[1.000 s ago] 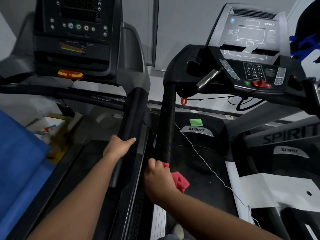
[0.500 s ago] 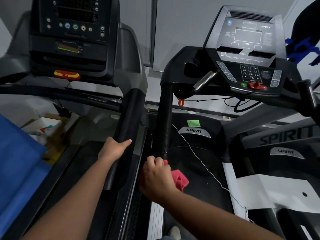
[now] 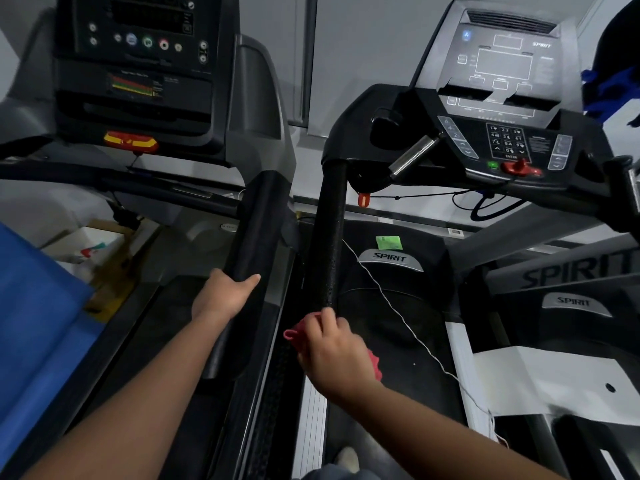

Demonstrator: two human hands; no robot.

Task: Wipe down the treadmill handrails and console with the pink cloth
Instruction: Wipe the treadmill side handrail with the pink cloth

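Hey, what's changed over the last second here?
The right hand, gripping the pink cloth, shifted slightly at the lower end of the Spirit handrail; cloth now pokes out on its left. The left hand still holds the neighbouring handrail.

Head-worn wide view, angled forward and down, close over treadmill handrails [image 3: 327, 237]

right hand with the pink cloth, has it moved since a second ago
Yes, slightly: the right hand with the pink cloth has shifted rightward across the black handrail's lower end.
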